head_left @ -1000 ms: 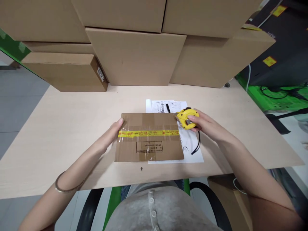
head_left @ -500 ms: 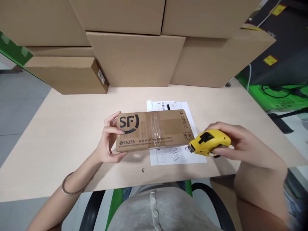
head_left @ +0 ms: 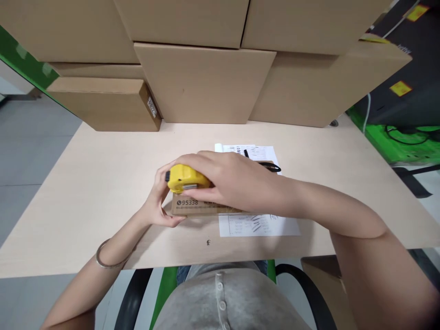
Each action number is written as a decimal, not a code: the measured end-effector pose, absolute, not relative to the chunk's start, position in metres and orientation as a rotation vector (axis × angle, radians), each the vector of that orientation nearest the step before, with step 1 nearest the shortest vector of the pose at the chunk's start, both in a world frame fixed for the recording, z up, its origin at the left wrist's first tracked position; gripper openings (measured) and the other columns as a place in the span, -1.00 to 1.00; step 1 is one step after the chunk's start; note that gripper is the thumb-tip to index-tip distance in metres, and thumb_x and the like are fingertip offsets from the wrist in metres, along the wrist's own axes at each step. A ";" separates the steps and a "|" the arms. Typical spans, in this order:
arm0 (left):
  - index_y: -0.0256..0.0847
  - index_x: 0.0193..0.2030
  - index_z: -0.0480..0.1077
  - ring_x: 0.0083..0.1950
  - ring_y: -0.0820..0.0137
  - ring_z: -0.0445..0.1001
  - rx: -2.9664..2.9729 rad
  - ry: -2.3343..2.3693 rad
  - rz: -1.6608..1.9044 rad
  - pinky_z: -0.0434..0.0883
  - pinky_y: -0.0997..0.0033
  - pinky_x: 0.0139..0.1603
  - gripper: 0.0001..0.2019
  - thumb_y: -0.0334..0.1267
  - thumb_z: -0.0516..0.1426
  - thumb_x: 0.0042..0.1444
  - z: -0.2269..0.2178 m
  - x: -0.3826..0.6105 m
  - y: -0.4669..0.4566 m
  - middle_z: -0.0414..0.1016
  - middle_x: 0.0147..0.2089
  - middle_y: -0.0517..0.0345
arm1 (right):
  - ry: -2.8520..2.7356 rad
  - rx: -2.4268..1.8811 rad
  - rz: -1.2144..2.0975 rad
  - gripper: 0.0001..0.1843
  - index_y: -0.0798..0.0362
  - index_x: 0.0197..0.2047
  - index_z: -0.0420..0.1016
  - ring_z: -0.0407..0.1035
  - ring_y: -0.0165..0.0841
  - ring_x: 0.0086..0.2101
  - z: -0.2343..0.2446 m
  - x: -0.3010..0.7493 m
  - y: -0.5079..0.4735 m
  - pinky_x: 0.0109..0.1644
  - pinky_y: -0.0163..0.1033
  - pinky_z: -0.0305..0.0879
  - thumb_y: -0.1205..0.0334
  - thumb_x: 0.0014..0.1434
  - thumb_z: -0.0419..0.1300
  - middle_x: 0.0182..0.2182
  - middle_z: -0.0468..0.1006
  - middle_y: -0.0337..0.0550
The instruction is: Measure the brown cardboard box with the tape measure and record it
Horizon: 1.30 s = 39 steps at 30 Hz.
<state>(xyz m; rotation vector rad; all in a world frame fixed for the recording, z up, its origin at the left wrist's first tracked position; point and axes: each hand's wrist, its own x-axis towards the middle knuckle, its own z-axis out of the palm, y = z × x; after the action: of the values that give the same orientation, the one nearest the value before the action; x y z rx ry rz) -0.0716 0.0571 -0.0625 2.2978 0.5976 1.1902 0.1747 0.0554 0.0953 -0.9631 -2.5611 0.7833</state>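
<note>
The right hand [head_left: 233,178] is curling closed around a yellow tape measure [head_left: 185,178], its rounded case showing between thumb and fingers, with a black wrist strap [head_left: 270,167] looping out beyond the knuckles. Beneath this grip a brown small carton [head_left: 187,208] is lying lengthwise, showing dark printed digits along its near side; the hand is hiding most of it. The left hand [head_left: 158,197] is spreading finger and thumb apart, clasping the carton's left end, thumb along the near lower edge. Whether the tape measure is touching the carton, one cannot tell.

The smooth, pale wood-toned table [head_left: 103,183] is stretching widely left of the left grip, while its front edge is running below both hands. Printed paper [head_left: 257,227] is lying partly under the carton, and a black pen [head_left: 246,153] is resting just beyond. Farther ahead, matte, flat-faced cardboard boxes [head_left: 206,87] are standing stacked, bounding the far side.
</note>
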 end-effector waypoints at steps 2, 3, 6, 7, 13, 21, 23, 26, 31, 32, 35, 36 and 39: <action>0.25 0.53 -0.11 0.54 -0.16 0.04 2.319 0.564 1.183 0.28 -0.35 0.36 -0.01 0.02 0.34 0.05 -0.059 -0.071 0.057 -0.07 0.54 -0.08 | -2.548 -0.977 0.736 -0.58 -0.03 0.20 0.44 0.47 -0.21 -0.15 0.093 0.183 0.055 -0.18 -0.16 0.30 -0.01 0.36 0.17 0.00 0.60 -0.04; 0.27 0.49 0.00 0.56 -0.17 0.00 2.325 0.558 1.181 0.23 -0.39 0.38 -0.09 0.02 0.33 0.06 -0.057 -0.070 0.058 -0.06 0.54 -0.06 | -2.534 -0.985 0.718 -0.58 -0.02 0.20 0.45 0.48 -0.20 -0.15 0.093 0.192 0.054 -0.17 -0.15 0.31 0.01 0.35 0.19 -0.03 0.62 -0.04; 0.28 0.42 0.14 0.56 -0.11 0.01 2.325 0.573 1.176 0.20 -0.40 0.40 -0.26 0.01 0.30 0.12 -0.052 -0.067 0.057 -0.05 0.53 -0.02 | -2.481 -1.064 0.681 -0.59 -0.07 0.16 0.50 0.50 -0.22 -0.19 0.094 0.232 0.048 -0.15 -0.15 0.34 0.02 0.28 0.28 -0.09 0.66 -0.13; 0.28 0.40 0.16 0.55 -0.10 0.02 2.322 0.575 1.179 0.20 -0.39 0.41 -0.29 0.01 0.29 0.13 -0.051 -0.066 0.057 -0.05 0.53 -0.01 | -2.457 -1.113 0.662 -0.60 -0.11 0.14 0.52 0.51 -0.23 -0.21 0.095 0.249 0.045 -0.16 -0.16 0.35 0.01 0.26 0.30 -0.10 0.66 -0.16; 0.27 0.37 0.17 0.55 -0.10 0.02 2.328 0.589 1.161 0.21 -0.37 0.41 -0.30 0.05 0.28 0.11 -0.053 -0.067 0.058 -0.07 0.55 0.03 | -2.188 -1.490 0.568 -0.65 -0.20 0.03 0.59 0.50 -0.23 -0.28 0.089 0.345 0.014 -0.32 -0.16 0.39 -0.01 0.17 0.38 -0.13 0.67 -0.19; 0.20 0.36 0.22 0.55 -0.07 0.03 2.325 0.569 1.198 0.25 -0.36 0.40 -0.37 0.01 0.24 0.14 -0.052 -0.065 0.059 -0.02 0.53 0.00 | -2.038 -1.606 0.666 -0.60 -0.27 0.06 0.57 0.53 -0.13 -0.17 0.074 0.358 0.002 -0.28 -0.11 0.47 -0.07 0.15 0.38 -0.04 0.64 -0.20; 0.20 0.36 0.20 0.55 -0.04 0.03 2.329 0.573 1.193 0.24 -0.35 0.41 -0.37 0.01 0.22 0.15 -0.052 -0.065 0.059 -0.02 0.53 0.01 | -2.047 -1.613 0.649 -0.59 -0.27 0.06 0.56 0.53 -0.12 -0.17 0.076 0.355 0.003 -0.27 -0.10 0.47 -0.10 0.15 0.37 -0.04 0.64 -0.20; 0.21 0.37 0.19 0.55 -0.04 0.03 2.341 0.597 1.182 0.26 -0.34 0.41 -0.37 0.04 0.21 0.16 -0.051 -0.065 0.059 -0.03 0.54 0.04 | -2.133 -1.599 0.566 -0.64 -0.24 0.03 0.55 0.51 -0.19 -0.26 0.086 0.350 0.003 -0.37 -0.15 0.41 -0.10 0.18 0.34 -0.11 0.65 -0.18; 0.15 0.37 0.22 0.56 -0.08 0.01 2.319 0.553 1.200 0.26 -0.33 0.41 -0.37 -0.02 0.24 0.15 -0.050 -0.065 0.058 -0.03 0.54 0.01 | -2.360 -1.521 0.379 -0.73 -0.16 -0.08 0.56 0.41 -0.32 -0.50 0.109 0.343 0.007 -0.48 -0.19 0.29 -0.08 0.23 0.29 -0.33 0.64 -0.19; 0.15 0.37 0.23 0.56 -0.08 0.02 2.309 0.539 1.204 0.26 -0.33 0.41 -0.36 -0.04 0.26 0.14 -0.051 -0.065 0.059 -0.03 0.54 0.01 | -2.407 -1.497 0.385 -0.73 -0.17 -0.08 0.55 0.37 -0.35 -0.55 0.112 0.342 0.010 -0.52 -0.20 0.26 -0.08 0.23 0.30 -0.37 0.63 -0.22; 0.15 0.38 0.25 0.55 -0.10 0.04 2.298 0.480 1.235 0.26 -0.31 0.41 -0.27 -0.05 0.34 0.05 -0.053 -0.065 0.061 -0.02 0.56 0.00 | -2.527 -1.405 0.478 -0.68 -0.20 -0.04 0.51 0.31 -0.40 -0.62 0.117 0.337 0.019 -0.58 -0.23 0.21 -0.15 0.22 0.30 -0.45 0.58 -0.29; 0.14 0.38 0.25 0.54 -0.11 0.05 2.297 0.464 1.243 0.26 -0.29 0.41 -0.24 -0.06 0.36 0.02 -0.054 -0.065 0.062 -0.02 0.56 0.00 | -2.548 -1.389 0.509 -0.66 -0.19 -0.04 0.51 0.32 -0.40 -0.61 0.118 0.332 0.022 -0.57 -0.23 0.21 -0.17 0.22 0.28 -0.44 0.57 -0.29; 0.15 0.41 0.24 0.54 -0.13 0.05 2.285 0.465 1.255 0.25 -0.28 0.42 -0.19 -0.05 0.37 0.00 -0.056 -0.066 0.064 -0.02 0.57 0.01 | -2.584 -1.380 0.531 -0.62 -0.10 -0.10 0.48 0.34 -0.38 -0.58 0.117 0.303 0.035 -0.54 -0.24 0.18 -0.22 0.26 0.22 -0.47 0.53 -0.27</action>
<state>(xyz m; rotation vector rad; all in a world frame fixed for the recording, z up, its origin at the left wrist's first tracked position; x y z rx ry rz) -0.0656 0.0639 -0.0559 2.2849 0.4650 1.2549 0.3026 0.0354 0.1171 -1.3802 -2.5840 0.5309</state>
